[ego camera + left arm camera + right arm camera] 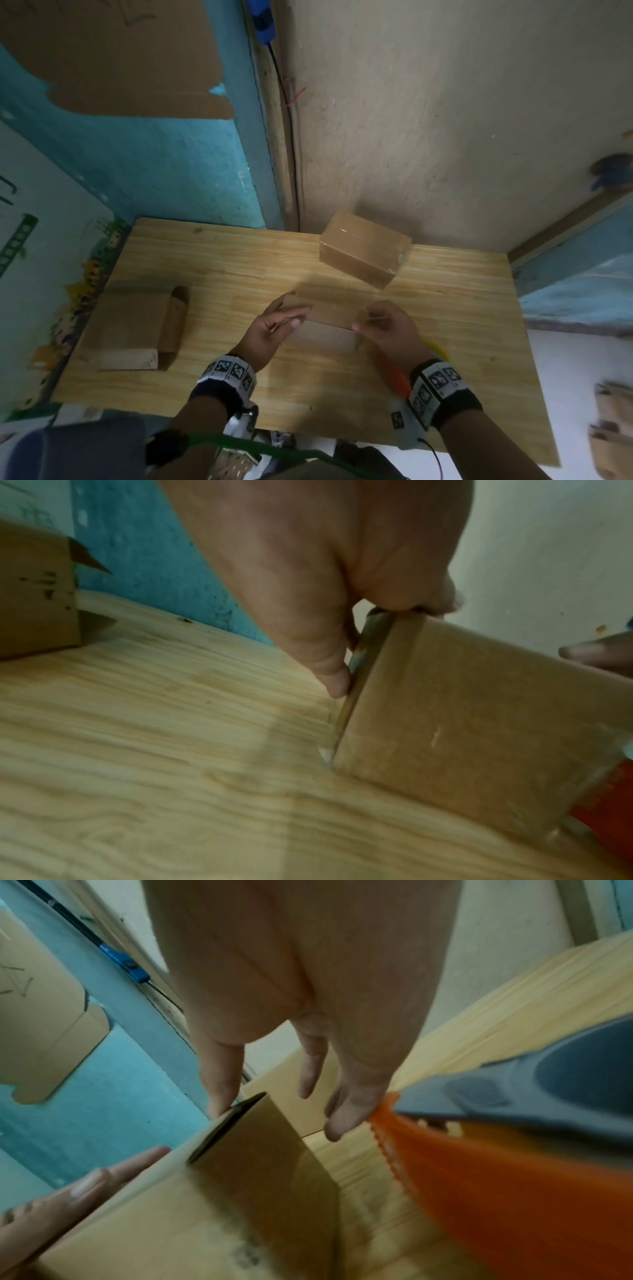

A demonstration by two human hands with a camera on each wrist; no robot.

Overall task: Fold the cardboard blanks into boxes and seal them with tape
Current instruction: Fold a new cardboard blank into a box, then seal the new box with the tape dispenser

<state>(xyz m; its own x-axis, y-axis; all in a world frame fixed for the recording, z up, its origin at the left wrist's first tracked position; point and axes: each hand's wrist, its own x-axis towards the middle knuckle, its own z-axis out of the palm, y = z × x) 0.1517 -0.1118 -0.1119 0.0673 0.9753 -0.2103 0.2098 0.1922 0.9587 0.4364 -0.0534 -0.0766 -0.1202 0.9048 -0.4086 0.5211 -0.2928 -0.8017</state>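
Observation:
A small brown cardboard box (330, 313) (479, 723) (240, 1204) stands in the middle of the wooden table (239, 267), between my two hands. My left hand (274, 325) (308, 588) grips its left end: the thumb (337, 680) lies flat on the taped end face and the fingers curl over the top edge. At the right end is my right hand (387, 322) (291, 988), fingers fairly straight, with the thumb (219, 1088) touching the top corner. An orange and grey tape dispenser (397, 377) (514, 1191) lies under my right wrist.
A sealed, tape-wrapped box (363, 250) sits at the back of the table by the wall. At the left edge lies a partly folded cardboard blank (133, 325) (34, 593). More cardboard (613, 428) is on the floor at the right.

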